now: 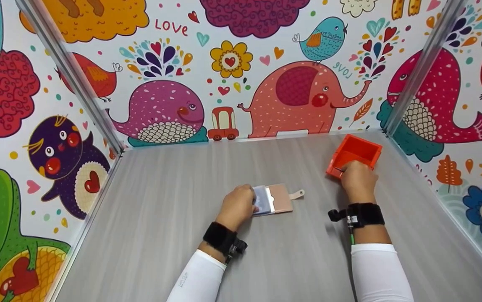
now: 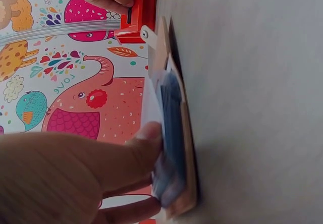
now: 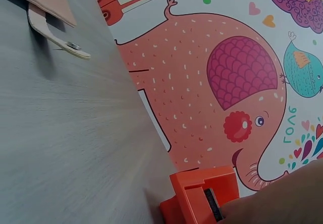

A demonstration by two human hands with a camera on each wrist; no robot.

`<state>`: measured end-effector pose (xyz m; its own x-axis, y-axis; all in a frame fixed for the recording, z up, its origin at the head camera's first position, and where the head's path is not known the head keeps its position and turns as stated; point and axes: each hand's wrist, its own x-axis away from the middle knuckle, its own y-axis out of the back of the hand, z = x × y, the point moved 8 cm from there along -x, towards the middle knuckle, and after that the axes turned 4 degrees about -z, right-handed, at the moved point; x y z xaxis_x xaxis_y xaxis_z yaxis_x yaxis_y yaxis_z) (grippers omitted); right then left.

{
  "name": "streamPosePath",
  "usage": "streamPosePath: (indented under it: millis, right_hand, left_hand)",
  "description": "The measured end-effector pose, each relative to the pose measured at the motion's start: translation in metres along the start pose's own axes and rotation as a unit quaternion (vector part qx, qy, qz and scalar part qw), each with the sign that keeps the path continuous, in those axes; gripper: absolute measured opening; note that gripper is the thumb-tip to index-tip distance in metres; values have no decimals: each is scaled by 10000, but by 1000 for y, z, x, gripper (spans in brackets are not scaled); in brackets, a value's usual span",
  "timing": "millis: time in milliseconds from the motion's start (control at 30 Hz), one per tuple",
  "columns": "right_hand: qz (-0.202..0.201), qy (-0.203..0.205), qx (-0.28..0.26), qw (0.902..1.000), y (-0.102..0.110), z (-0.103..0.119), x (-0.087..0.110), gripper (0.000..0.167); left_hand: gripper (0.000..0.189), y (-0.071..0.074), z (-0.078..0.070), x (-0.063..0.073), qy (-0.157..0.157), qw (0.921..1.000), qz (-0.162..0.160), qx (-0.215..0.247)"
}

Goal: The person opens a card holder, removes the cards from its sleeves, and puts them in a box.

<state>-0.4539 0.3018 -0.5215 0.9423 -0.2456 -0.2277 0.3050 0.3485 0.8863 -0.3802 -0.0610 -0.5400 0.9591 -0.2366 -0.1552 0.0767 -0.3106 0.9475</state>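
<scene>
A pinkish-beige card holder (image 1: 281, 198) lies unfolded on the table, its snap strap (image 1: 297, 194) pointing right. My left hand (image 1: 237, 204) is at its left part and pinches the clear plastic sleeves (image 2: 172, 118) between thumb and fingers. The sleeves stand slightly fanned above the cover (image 2: 189, 168). At the far right, my right hand (image 1: 359, 180) reaches over the near rim of an orange bin (image 1: 356, 149). Its fingers pinch a thin dark flat piece (image 3: 213, 204) at that rim; most of this piece is hidden by the hand and bin.
The grey wood-grain table (image 1: 161, 218) runs back to a wall printed with cartoon animals (image 1: 295, 100). Metal corner posts (image 1: 417, 67) stand at the back corners. Each wrist wears a black strap (image 1: 365, 214) with a small camera, and a cable runs along the right forearm.
</scene>
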Motion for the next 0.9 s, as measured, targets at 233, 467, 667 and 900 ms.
streamPosePath:
  millis: [233,467,667,900]
  right_hand:
    - [348,-177,84,9992,-3,-1,0,31]
    - [555,-385,119,9976,-3,-1,1,31]
    - [557,-466,-68,9973,-1,2,0,28]
    - [-244,255,-638,9973,16,37,6,27]
  left_hand:
    - [24,1,0,1,-34,10000,-84,-7]
    - [26,3,-1,3,-231,9993,-284,-61]
    - [24,3,-1,3,-211,9994,-259,-24]
    - [24,2,-1,2,-215,9995,-210,-33]
